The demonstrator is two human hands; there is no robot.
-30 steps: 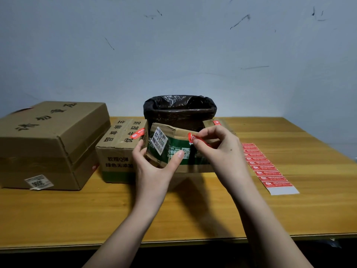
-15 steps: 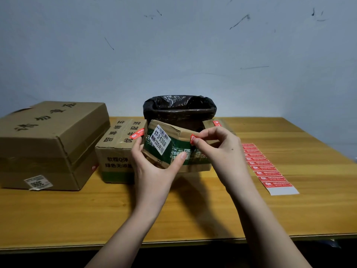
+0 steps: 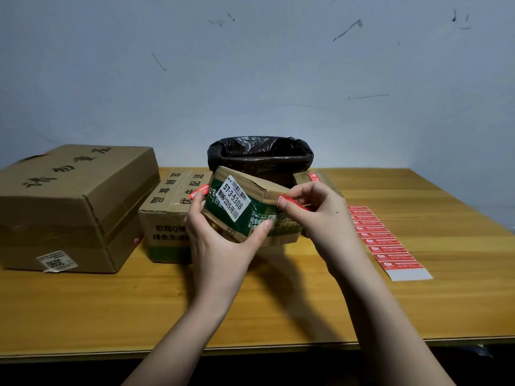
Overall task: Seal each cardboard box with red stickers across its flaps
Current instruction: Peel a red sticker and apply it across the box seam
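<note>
**A:** Why are you holding the box [image 3: 250, 215] up off the table [image 3: 278, 310] instead of working on it flat?

**B:** Look at how your left hand [image 3: 220, 240] has it: thumb on the near green face, fingers curled round the far left end, the whole thing tilted so the top edge faces you. That turns the flap seam toward your right hand [image 3: 320, 218], which is where the sticker [image 3: 291, 203] goes.

**A:** And the right hand?

**B:** It pinches the sticker between thumb and fingertips, right at the top right edge of the box. One end looks to be touching the cardboard already (I can't tell how much of it is stuck down). You hold it by the end so the rest can be laid across the seam, I'd say.

**A:** So neither hand is free.

**B:** No. One grips the box, the other pinches the sticker. That is likely why the strip [image 3: 387, 240] of spare stickers lies on your right, close to the hand that peels them.

**A:** The others?

**B:** The mid box [image 3: 170, 215] just behind your left hand carries a red sticker at its top corner, and so does the one behind your right hand. The big box [image 3: 69, 207] sits at the far left. The black-lined bin [image 3: 259, 157] stands behind the held box, handy for scraps, I'd guess.
</note>
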